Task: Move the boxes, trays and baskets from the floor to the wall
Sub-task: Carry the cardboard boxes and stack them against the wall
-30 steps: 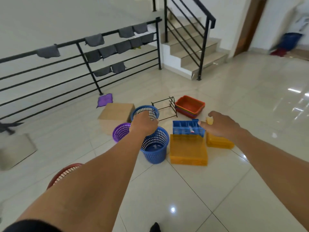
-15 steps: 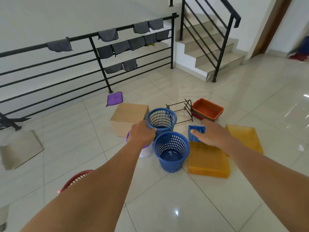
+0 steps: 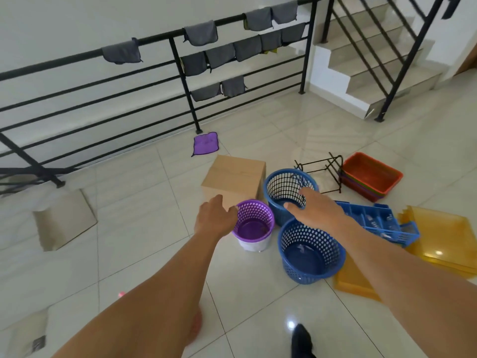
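The floor (image 3: pixel 144 202) tiles are glossy, mirroring light. The purple basket (image 3: pixel 258 211), far blue basket (image 3: pixel 281 186) and near blue basket (image 3: pixel 291 244) are smooth perforated plastic. The box (image 3: pixel 237 171) looks like matt cardboard, the orange tray (image 3: pixel 444 233) shiny translucent plastic, the railing (image 3: pixel 184 81) probably painted metal, hung with grey cloths (image 3: pixel 201 33).

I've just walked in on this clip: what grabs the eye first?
The left hand is at the rim of the purple basket, and the right hand curls over the rim of the far blue basket, mid-floor. Behind them, grey cloths hang on a black railing.
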